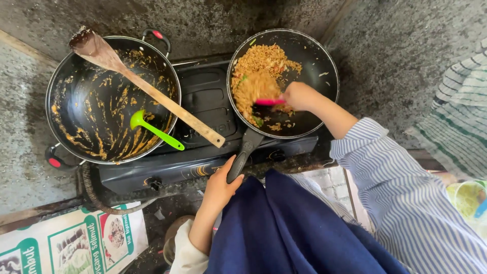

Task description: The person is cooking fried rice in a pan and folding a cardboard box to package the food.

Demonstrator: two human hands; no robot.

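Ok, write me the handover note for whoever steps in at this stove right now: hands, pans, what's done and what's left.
Left hand: gripping the frying pan handle.
Right hand: holding a pink spatula in the fried rice, frying pan on the right burner.
Left wok: only sauce residue, with a wooden spatula and green spoon resting inside.
Done: rice looks browned and mixed.
Left: probably plating.

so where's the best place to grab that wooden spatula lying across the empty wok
Probably the free handle end of the wooden spatula, near the stove's middle, coming from the person's side. That end sticks out past the rim of the sauce-smeared wok, clean and clear of the green spoon. The blade end rests on the far rim, stained. Both hands, left hand and right hand, are busy at the frying pan.
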